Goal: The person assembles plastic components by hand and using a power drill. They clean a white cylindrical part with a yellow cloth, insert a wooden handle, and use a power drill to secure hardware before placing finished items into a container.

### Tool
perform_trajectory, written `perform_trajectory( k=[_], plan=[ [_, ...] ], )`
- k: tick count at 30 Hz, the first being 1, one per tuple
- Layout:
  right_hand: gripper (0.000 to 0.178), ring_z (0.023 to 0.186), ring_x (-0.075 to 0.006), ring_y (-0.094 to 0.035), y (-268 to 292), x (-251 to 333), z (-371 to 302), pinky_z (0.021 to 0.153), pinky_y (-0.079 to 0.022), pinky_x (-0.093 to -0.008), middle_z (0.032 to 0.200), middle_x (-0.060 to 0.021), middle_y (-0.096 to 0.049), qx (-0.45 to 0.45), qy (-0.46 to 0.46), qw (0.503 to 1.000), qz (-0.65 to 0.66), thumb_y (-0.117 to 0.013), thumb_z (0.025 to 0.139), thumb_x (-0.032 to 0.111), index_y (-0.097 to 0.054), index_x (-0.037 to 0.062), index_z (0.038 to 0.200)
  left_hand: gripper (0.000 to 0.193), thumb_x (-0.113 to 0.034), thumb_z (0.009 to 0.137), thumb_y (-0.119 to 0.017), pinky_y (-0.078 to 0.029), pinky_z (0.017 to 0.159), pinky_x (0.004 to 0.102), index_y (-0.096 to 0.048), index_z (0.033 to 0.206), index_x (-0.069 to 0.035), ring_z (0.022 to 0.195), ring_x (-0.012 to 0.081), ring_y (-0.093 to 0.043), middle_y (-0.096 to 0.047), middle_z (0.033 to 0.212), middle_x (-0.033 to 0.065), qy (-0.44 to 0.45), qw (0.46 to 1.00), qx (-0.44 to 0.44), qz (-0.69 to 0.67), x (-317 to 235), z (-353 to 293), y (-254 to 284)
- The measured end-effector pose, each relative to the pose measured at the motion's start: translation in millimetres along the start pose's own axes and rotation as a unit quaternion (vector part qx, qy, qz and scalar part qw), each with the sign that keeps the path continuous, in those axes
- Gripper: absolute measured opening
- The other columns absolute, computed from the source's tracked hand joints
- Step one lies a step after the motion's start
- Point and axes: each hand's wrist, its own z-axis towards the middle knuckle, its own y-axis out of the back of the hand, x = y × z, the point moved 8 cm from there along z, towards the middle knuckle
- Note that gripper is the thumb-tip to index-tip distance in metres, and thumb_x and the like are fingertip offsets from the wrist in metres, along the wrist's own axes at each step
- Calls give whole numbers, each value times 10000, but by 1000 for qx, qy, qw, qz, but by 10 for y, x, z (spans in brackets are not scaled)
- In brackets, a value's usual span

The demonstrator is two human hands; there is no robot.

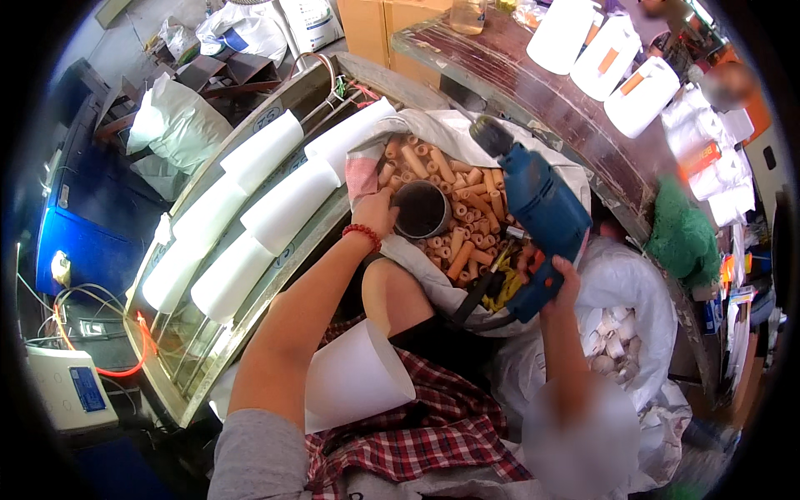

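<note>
My right hand [562,285] is wrapped round the handle of a blue power drill [546,200], whose black chuck points up and away to the left. Below the drill lies a white woven sack [467,152] with its mouth spread wide, full of short hollow tan tubes [479,200]. At the sack's left side my left hand [372,214], a red bead bracelet on its wrist, grips the near rim of a round open cup [421,208] with a dark inside. Its fingertips are partly hidden. Across my lap rests a white cylinder [358,377] on red plaid cloth.
To the left, rows of white cylinders [287,208] lie on rods in a wooden frame [218,367]. A clear bag of white pieces [617,342] stands at right. Beyond is a dark wooden table [508,67] with white jugs [604,57]. A green net bundle [682,233] hangs by its edge.
</note>
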Motion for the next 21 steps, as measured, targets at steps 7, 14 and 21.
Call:
perform_trajectory(
  k=[7, 14, 21],
  plan=[
    [525, 773, -280, -592, 192, -160, -237, 585, -498, -347, 945, -170, -595, -34, 4, 999, 38, -595, 754, 230, -470, -63, 1171, 276, -118, 818, -520, -490, 719, 479, -558, 1091, -112, 818, 364, -638, -659, 849, 192, -24, 993, -48, 102, -135, 79, 50],
    [523, 787, -289, -600, 426, -307, -384, 624, -513, -357, 958, -167, -600, -86, -22, 995, 34, -601, 750, 217, -474, -59, 1176, 251, -123, 826, -522, -493, 659, 473, -500, 1070, -71, 707, 370, -644, -652, 762, 202, -23, 981, -77, 176, -362, -110, 157],
    [551, 817, -291, -621, 403, -394, -418, 664, -531, -362, 975, -172, -606, -51, -35, 997, 41, -611, 732, 211, -470, -63, 1188, 274, -168, 805, -612, -485, 719, 435, -539, 1052, -74, 772, 336, -633, -651, 808, 166, -87, 982, -148, 78, -345, -167, 296]
  ],
)
